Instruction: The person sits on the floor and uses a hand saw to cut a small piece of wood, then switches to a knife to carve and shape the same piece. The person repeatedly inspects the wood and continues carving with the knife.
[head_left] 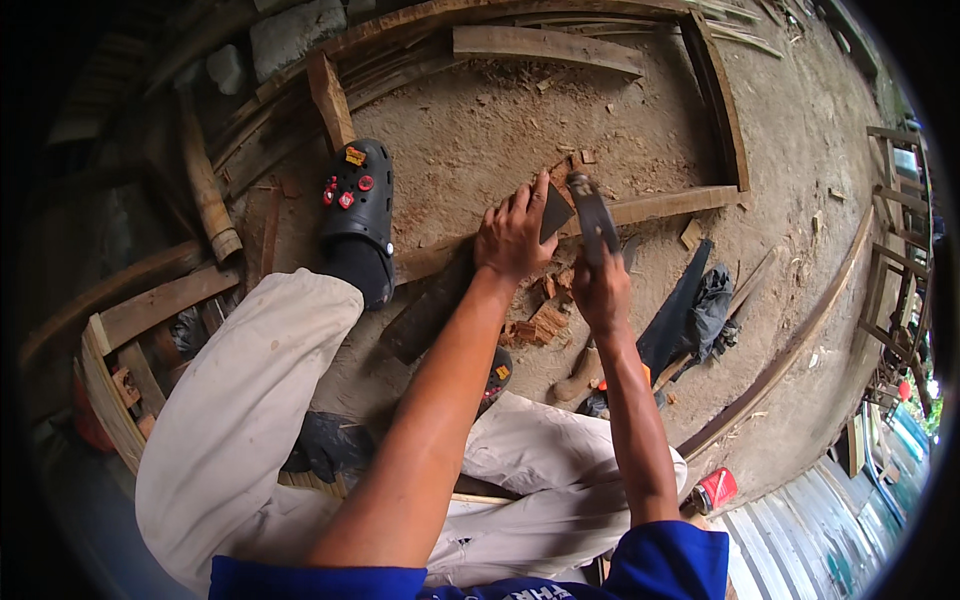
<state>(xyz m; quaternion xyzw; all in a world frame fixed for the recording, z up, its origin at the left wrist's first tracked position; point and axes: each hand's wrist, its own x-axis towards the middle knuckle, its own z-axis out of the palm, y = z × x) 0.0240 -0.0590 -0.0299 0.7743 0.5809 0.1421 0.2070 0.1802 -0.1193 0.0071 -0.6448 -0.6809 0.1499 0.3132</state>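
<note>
My left hand (515,238) lies over a short dark wooden board (428,312), its thumb on one side and its fingers on the other. The board is slanted across a long timber (665,207) on the ground. Just right of it, my right hand (603,292) is closed around a hammer, with the dark hammer head (595,215) raised near the board's far end and slightly blurred. Most of the handle is hidden by my fist. Broken reddish-brown wood chips (538,325) lie below, between my forearms.
A dark handsaw (676,305) and a crumpled black plastic bag (711,300) lie to the right. A timber frame (715,100) surrounds the dusty ground ahead. My black clog (358,195) rests by the timber. A red can (716,488) stands at lower right, near corrugated metal sheets (790,540).
</note>
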